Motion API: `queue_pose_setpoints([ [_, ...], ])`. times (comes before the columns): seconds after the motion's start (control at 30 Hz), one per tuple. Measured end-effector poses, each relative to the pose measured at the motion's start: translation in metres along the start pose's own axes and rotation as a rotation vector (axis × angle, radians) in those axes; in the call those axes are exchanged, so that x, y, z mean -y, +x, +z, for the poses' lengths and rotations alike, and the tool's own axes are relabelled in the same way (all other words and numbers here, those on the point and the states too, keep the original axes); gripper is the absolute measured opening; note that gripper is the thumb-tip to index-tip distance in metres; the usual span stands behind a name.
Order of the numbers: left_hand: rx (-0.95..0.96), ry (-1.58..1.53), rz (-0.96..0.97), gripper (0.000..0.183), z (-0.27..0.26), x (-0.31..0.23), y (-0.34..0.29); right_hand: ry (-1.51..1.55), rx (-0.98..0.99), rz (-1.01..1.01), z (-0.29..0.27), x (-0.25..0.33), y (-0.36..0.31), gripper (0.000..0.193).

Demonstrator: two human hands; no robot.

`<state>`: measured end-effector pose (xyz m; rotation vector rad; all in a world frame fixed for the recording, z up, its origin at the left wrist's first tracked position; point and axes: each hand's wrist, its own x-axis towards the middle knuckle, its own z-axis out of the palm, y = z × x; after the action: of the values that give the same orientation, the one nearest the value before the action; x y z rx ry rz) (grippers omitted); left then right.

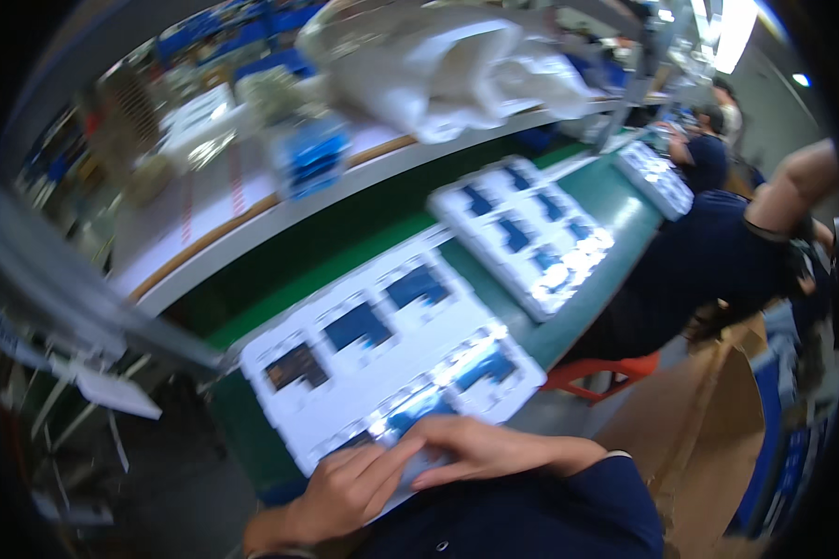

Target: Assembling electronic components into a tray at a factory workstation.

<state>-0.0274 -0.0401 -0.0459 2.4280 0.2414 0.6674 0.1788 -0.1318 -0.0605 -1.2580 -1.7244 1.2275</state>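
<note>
A white moulded tray (354, 382) lies on the bench before me, with blue and dark flat pieces in its recesses. Dark blue pieces (357, 326) fill part of the far row, and a brown-black piece (297, 367) sits at its left end. Over the tray's near edge, my left hand (359, 484) and my right hand (480, 447) meet with fingers curled together. Between them shows a pale, shiny bit that I cannot identify; the fingers hide most of it. Shiny blue pieces (485, 369) in the near row lie just beyond my right hand.
A second white tray (480, 252) with blue pieces stands farther along the green bench (615, 200). Above runs a shelf (252, 219) with white plastic bags (429, 74). At the right are a co-worker in dark clothing (699, 252), an orange stool (606, 373) and a cardboard box (690, 410).
</note>
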Motion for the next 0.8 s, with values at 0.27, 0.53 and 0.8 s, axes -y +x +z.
queue_pose_setpoints([
  [0.27,-0.008,-0.385,-0.498,0.043,-0.021,-0.026,-0.001,0.191,-0.049,-0.140,-0.017,0.014,-0.004,0.018],
  [0.53,0.050,-0.305,-0.535,0.017,-0.038,-0.033,0.010,-0.152,-0.602,-0.222,-0.018,-0.004,0.004,0.013],
  [0.8,-0.193,-0.095,-0.305,0.013,-0.020,-0.025,0.012,-0.500,-0.639,-0.494,0.012,0.013,0.004,0.032],
])
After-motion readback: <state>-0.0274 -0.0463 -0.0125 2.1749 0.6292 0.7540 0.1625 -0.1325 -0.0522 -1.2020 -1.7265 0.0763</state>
